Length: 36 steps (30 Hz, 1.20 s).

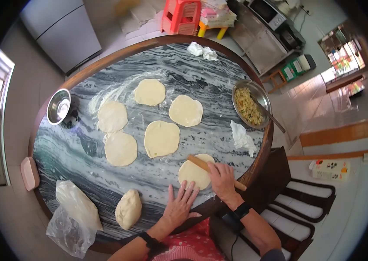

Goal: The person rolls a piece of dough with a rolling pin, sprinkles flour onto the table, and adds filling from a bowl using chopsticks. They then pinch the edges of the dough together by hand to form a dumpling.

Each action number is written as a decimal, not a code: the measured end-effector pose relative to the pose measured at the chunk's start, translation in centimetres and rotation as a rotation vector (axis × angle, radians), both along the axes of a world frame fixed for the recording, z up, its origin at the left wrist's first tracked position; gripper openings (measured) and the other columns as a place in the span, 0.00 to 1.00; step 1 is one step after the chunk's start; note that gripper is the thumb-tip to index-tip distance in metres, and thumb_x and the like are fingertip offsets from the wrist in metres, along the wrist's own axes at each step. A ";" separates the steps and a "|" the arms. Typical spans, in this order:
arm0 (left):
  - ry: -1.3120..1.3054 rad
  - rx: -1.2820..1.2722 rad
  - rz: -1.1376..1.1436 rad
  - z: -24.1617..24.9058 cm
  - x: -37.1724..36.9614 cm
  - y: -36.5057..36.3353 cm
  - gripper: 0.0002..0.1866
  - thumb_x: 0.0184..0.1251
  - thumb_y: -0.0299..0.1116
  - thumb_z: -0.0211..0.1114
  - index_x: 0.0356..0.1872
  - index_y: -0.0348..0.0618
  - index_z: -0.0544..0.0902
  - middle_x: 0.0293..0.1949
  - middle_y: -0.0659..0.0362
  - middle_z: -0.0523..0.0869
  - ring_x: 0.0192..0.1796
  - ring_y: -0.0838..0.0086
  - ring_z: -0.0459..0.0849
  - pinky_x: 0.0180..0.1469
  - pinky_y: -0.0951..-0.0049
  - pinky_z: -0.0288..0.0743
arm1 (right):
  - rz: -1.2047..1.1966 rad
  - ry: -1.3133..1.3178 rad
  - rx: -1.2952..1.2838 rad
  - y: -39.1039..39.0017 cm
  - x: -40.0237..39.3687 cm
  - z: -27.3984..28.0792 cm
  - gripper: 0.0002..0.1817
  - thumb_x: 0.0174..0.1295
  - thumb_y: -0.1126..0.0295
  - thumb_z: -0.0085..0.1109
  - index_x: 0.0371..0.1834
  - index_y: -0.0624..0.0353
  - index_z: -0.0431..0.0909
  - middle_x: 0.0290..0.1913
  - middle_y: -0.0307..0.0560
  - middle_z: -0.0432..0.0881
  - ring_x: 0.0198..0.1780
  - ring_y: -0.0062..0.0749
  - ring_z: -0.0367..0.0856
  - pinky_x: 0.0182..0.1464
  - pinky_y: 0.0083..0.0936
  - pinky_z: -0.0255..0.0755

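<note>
My right hand (222, 180) is closed around a wooden rolling pin (199, 163), which lies slantwise across a round sheet of dough (192, 175) near the front edge of the table. With fingers spread, my left hand (178, 203) rests its fingertips on the near left edge of that sheet. Several other flattened dough rounds lie beyond, the closest being a floured one (162, 139) with a small green speck. To the left of my left hand sits a thick lump of dough (128, 209). A clear plastic bag (73, 217) with pale dough in it lies farther left.
The marble table (219, 82) has a dark wooden rim. At right stands a metal bowl (260, 93) of chopped filling with a utensil in it, near crumpled tissue (243, 138). Another metal bowl (58, 107) is at the left edge. A dark chair (288, 195) stands right.
</note>
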State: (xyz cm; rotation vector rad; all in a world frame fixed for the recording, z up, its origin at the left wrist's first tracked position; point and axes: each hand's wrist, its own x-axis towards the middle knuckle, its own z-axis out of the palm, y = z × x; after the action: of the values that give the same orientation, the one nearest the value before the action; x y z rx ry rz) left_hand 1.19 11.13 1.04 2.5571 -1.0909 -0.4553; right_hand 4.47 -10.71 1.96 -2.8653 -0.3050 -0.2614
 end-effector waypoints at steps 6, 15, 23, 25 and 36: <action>0.059 0.007 0.003 0.8 0.2 0.3 0.54 0.55 0.73 0.59 0.78 0.48 0.59 0.79 0.53 0.56 0.81 0.53 0.48 0.73 0.29 0.44 | 0.404 -0.019 -0.055 0.6 1.0 0.6 0.22 0.59 0.71 0.62 0.60 0.55 0.79 0.45 0.40 0.76 0.46 0.36 0.76 0.52 0.35 0.67; 0.010 0.016 0.005 0.4 -0.2 0.2 0.55 0.55 0.76 0.56 0.78 0.49 0.59 0.79 0.53 0.56 0.82 0.53 0.47 0.73 0.29 0.41 | 0.072 -0.051 -0.078 1.1 4.1 -0.5 0.21 0.61 0.71 0.62 0.59 0.50 0.81 0.48 0.43 0.77 0.51 0.39 0.77 0.54 0.41 0.66; -0.013 0.033 0.033 0.7 -0.6 0.2 0.55 0.56 0.75 0.57 0.78 0.50 0.58 0.80 0.54 0.54 0.82 0.55 0.46 0.74 0.31 0.41 | 0.381 -0.067 0.051 0.6 3.9 0.0 0.21 0.62 0.71 0.60 0.60 0.53 0.78 0.52 0.43 0.76 0.57 0.38 0.75 0.62 0.41 0.62; -0.034 0.041 0.017 0.6 -0.4 0.1 0.54 0.58 0.75 0.54 0.79 0.51 0.56 0.80 0.54 0.55 0.82 0.54 0.48 0.74 0.31 0.42 | 0.312 -0.042 0.113 1.3 5.2 -1.1 0.20 0.62 0.69 0.60 0.59 0.56 0.77 0.51 0.44 0.77 0.56 0.39 0.75 0.62 0.41 0.62; -0.063 0.048 0.198 1.2 -2.1 -0.8 0.52 0.59 0.73 0.55 0.78 0.47 0.59 0.79 0.49 0.56 0.81 0.52 0.51 0.75 0.36 0.43 | 0.428 -0.024 0.166 -0.3 10.5 -1.0 0.21 0.62 0.70 0.58 0.59 0.60 0.76 0.48 0.48 0.76 0.51 0.45 0.75 0.52 0.42 0.66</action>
State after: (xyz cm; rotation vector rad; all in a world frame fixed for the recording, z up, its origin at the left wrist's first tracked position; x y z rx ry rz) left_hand -0.89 10.34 2.23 2.7040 -0.8440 -0.3567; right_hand 14.96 -11.01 0.94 -2.5550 -0.8426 -0.2247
